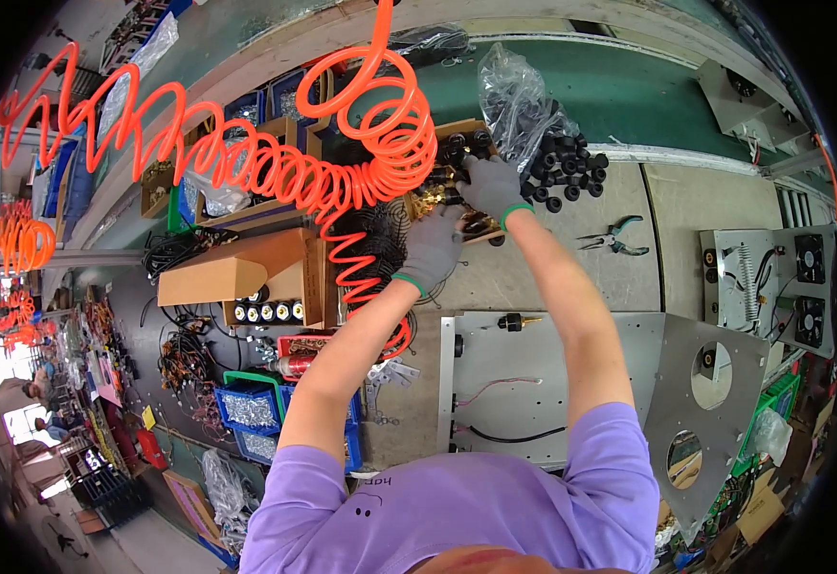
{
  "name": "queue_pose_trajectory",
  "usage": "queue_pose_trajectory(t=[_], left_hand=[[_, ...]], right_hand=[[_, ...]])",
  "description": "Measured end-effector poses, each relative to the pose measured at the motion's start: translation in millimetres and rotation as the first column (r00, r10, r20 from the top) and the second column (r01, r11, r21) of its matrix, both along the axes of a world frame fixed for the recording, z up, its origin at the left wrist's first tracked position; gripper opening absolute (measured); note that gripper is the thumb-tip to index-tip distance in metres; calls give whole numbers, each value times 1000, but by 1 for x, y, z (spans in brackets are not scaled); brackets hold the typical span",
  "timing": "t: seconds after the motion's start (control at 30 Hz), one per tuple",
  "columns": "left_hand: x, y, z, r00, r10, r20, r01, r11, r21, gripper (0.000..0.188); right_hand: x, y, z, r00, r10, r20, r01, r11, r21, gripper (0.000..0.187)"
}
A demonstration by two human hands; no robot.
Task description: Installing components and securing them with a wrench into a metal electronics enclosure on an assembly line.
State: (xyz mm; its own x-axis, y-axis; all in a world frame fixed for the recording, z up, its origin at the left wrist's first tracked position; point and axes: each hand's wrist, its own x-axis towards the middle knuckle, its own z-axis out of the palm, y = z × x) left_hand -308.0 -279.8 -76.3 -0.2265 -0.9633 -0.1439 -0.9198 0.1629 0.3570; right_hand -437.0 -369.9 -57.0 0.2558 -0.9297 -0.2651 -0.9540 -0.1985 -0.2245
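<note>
- Two at it now: left hand (435, 247), fingers slightly curled over brass-coloured parts (430, 197) in the cardboard box (463, 125), grip impossible to tell!
- Right hand (497, 187): fingers bent into the box, tips hidden, hold unclear.
- Black caps (564, 167) heap right of those fingers; pliers (617, 239) lie beyond, nearer the body, on the desk (619, 284).

The right hand (495, 188) hides what lies beneath it; the upper edge cuts the orange coiled hose (416, 153); distant people (52, 428) are too small to discern.
</note>
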Motion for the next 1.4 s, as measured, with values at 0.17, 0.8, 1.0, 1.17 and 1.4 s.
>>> queue_pose_trajectory(t=[0.17, 0.8, 1.0, 1.17, 1.4], left_hand=[[32, -21, -12, 992, 129, -2, -126, 960, -251, 33], [24, -21, -6, 863, 127, -490, -242, 954, -179, 38], [17, -22, 8, 898, 75, -433, -131, 986, -101, 42], [21, -18, 13, 971, -7, -240, -27, 990, -137, 40], [20, -21, 13, 999, -14, -42, 11, 997, -71, 41]], right_hand=[[-1, 16, 31, 993, 25, -112, -10, 992, 125, 42], [-8, 27, -10, 646, -177, 743, 149, 983, 105, 45], [-27, 35, -10, 530, -219, 819, 139, 976, 170, 40], [-38, 44, -11, 520, -183, 834, 87, 983, 161, 29], [-54, 32, -5, 884, 268, 383, -187, 953, -236, 40]])
